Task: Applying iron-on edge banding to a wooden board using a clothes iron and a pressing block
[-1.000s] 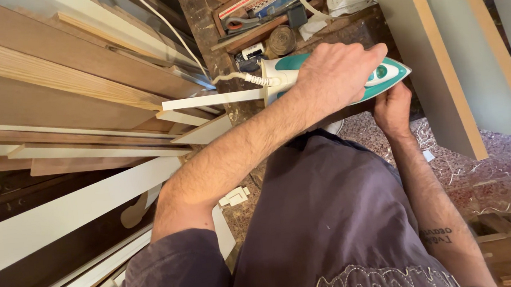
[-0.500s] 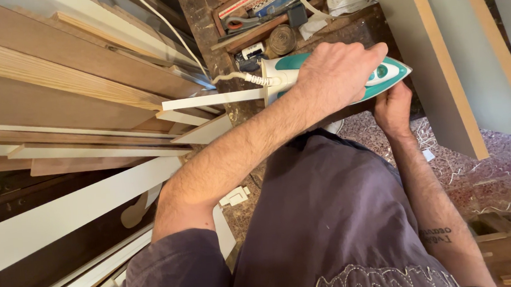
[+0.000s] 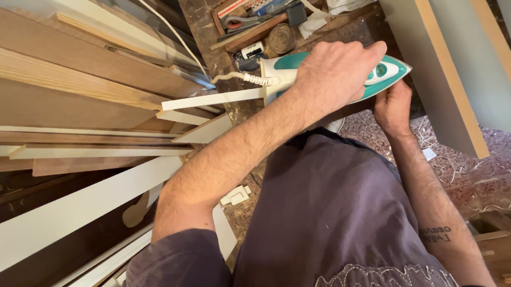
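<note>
Speckled floor (image 3: 485,163) strewn with shavings lies below, under a person in a dark grey shirt (image 3: 332,216). Nearest the body, the right hand (image 3: 392,109) curls under the front edge of the surface (image 3: 373,27), below the iron's tip; what its grip holds is hidden. Just above, the left hand (image 3: 331,72) wraps closed on the handle of the teal-and-white clothes iron (image 3: 376,75). Its long axis runs along that edge, tip rightward, cord (image 3: 169,29) trailing left. Stacked boards (image 3: 55,103) lean leftward; a tool tray (image 3: 258,11) sits farthest.
</note>
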